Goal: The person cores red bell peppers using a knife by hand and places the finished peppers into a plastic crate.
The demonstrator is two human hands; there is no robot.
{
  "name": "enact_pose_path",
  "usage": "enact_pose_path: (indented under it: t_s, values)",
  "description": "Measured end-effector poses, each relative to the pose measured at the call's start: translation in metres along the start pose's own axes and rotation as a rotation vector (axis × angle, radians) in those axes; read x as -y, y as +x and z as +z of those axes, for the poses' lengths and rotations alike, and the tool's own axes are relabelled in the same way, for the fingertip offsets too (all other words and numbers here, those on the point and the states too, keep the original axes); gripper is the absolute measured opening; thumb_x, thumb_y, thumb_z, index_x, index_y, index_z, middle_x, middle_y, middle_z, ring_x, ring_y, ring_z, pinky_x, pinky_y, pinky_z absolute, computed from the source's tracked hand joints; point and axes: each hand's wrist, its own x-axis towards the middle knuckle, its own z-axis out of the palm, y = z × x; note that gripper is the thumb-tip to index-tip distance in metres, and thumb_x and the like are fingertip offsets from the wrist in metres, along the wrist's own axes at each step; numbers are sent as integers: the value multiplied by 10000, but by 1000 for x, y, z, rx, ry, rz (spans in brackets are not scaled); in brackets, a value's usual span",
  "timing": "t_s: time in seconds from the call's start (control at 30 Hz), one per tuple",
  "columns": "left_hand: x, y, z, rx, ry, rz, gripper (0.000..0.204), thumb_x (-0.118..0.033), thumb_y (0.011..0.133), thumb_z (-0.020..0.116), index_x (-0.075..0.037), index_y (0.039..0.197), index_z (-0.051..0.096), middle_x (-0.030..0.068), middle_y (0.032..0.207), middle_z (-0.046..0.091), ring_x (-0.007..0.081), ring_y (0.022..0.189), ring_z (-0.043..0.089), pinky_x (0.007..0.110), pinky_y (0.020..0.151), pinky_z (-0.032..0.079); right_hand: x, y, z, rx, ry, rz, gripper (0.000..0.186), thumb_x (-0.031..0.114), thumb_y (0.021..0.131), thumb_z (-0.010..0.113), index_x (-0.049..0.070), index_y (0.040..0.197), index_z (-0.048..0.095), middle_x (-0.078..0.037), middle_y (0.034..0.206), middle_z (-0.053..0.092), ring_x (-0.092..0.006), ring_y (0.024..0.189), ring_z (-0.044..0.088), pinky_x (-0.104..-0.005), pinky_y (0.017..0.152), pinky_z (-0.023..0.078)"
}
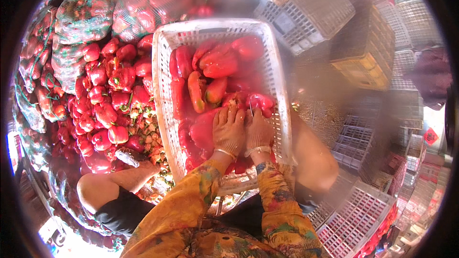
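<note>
A white plastic crate [161, 76] between my bare knees holds several red peppers [217, 62], some split. My left hand [228, 131], in a knitted glove, has its fingers curled on a red pepper with a pale core [236, 100], partly hidden by the fingers. My right hand [258, 131], also gloved, is close beside it, closed on a thin metal tool [250, 107], probably a blade, next to another red pepper [263, 102].
Loose red peppers [119, 76] and trimmings [150, 148] lie left, below green mesh sacks [83, 12] of peppers. Stacked crates [361, 52] fill the right, one yellowish; an upturned pale crate [303, 19] sits behind. A dark maroon shape [425, 76] at far right is unclear.
</note>
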Motion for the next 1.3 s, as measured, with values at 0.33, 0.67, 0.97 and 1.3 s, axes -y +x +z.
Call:
enact_pose_path:
  t_s: [0.33,0.67,0.97,1.3]
  values:
    - [15,35,22,-93,37,61,280,-237,861,622,-165,1129,657,37,1172,654,294,1133,564,463,1044,394,5,47,6,-41,-3,-199,172,272,995,518,129,1070,578,-231,793,689,-475,773,684,-575,649,525]
    - [54,67,-38,-45,115,-293,343,-244,830,688,-122,1149,672,147,1293,590,391,1118,593,480,952,502,26,-33,-3,-312,366,-147,294,383,1027,506,111,958,591,-206,723,674,-436,670,668,-543,579,519]
    - [34,90,-15,219,-55,-941,762,-370,709,776,-202,1412,536,188,1467,468,428,1215,572,476,1006,502,11,-35,14,-249,445,-26,276,360,989,566,98,924,620,-213,834,678,-441,782,661,-539,662,516]
    - [81,67,-76,57,-1716,-896,90,-157,918,624,-81,928,671,36,759,668,156,580,568,285,558,484,-9,-43,30,-341,372,-382,241,244,975,572,107,1162,639,-153,998,705,-389,924,684,-498,737,557]
